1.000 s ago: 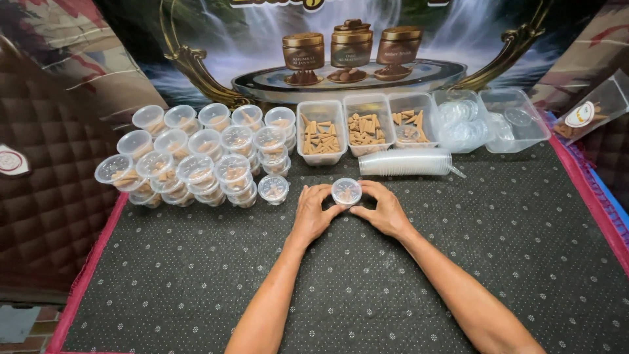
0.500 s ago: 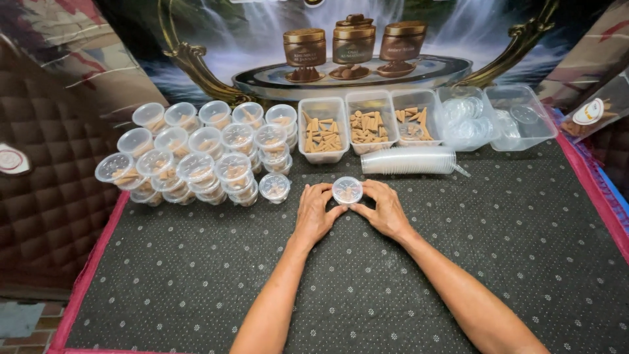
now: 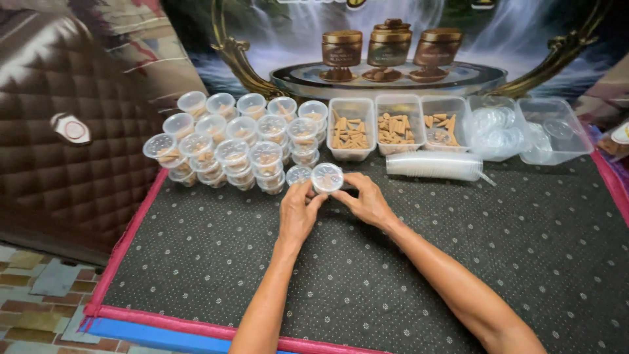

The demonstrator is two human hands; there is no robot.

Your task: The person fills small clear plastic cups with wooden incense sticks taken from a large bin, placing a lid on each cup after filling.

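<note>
The left hand point(image 3: 298, 213) and the right hand point(image 3: 368, 200) are closed together on one small clear lidded cup point(image 3: 327, 177), fingertips set on opposite sides of its rim, at the upper centre of the frame. The cup stands upright on the dotted dark worktop point(image 3: 406, 275), lid facing up; its axis is vertical. To seat a lid well, press evenly round the rim with both hands and keep the cup level so the contents stay put. Whether the lid is fully snapped down cannot be told from this view.

Just left of it stands another lidded cup point(image 3: 299, 174), then a cluster of stacked filled cups point(image 3: 239, 141). Above are three clear tubs of tan incense cones point(image 3: 393, 126), a lying sleeve of nested empty cups point(image 3: 434, 166), and tubs of loose lids point(image 3: 517, 131).
</note>
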